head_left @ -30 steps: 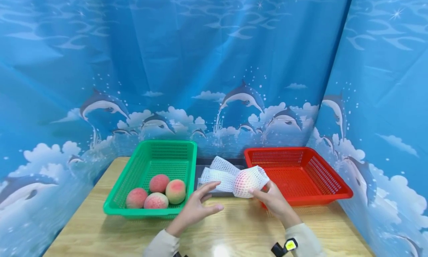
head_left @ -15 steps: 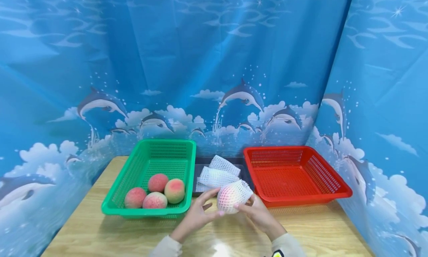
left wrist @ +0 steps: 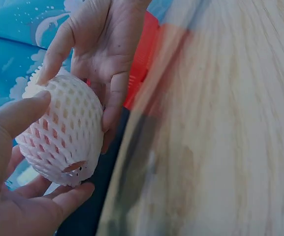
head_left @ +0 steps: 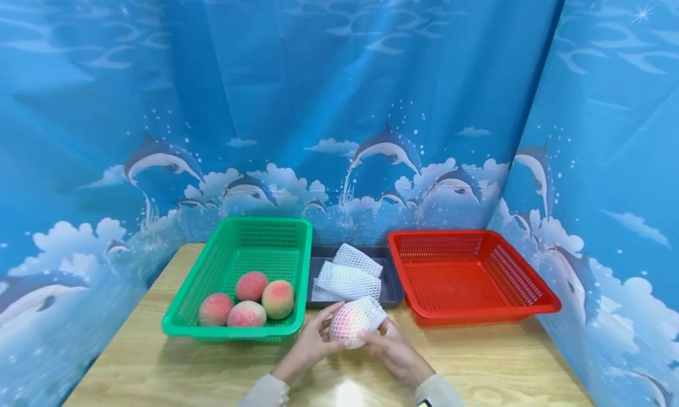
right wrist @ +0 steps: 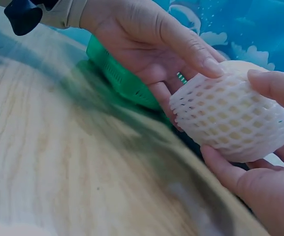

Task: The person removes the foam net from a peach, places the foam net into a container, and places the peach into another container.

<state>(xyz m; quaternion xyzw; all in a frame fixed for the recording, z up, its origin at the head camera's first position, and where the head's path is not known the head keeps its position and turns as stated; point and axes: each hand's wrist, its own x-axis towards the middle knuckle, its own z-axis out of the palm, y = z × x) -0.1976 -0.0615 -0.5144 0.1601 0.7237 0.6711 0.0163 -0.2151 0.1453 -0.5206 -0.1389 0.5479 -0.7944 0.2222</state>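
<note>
A pink and cream peach (head_left: 346, 324) sits inside a white foam net sleeve (head_left: 366, 316), held between both hands in front of the dark tray. My left hand (head_left: 312, 343) grips it from the left, thumb on the near side and fingers curled underneath. From the other side my right hand (head_left: 394, 349) pinches the sleeve's loose end. In the left wrist view the foam net (left wrist: 65, 123) covers most of the fruit, with a small opening at its lower end. Across the right wrist view, both thumbs press on the netting (right wrist: 235, 115).
To the left stands a green basket (head_left: 175, 321) with several peaches (head_left: 247, 314) inside. Behind the hands, a dark tray (head_left: 391, 283) bears more white foam nets (head_left: 347, 280). A red basket (head_left: 477, 313) stands at right on the wooden table (head_left: 212, 371). A blue dolphin-print curtain hangs behind.
The netted peach has moved left and toward the person, away from the tray. My left hand was open and apart from it; now it grips the fruit together with my right hand.
</note>
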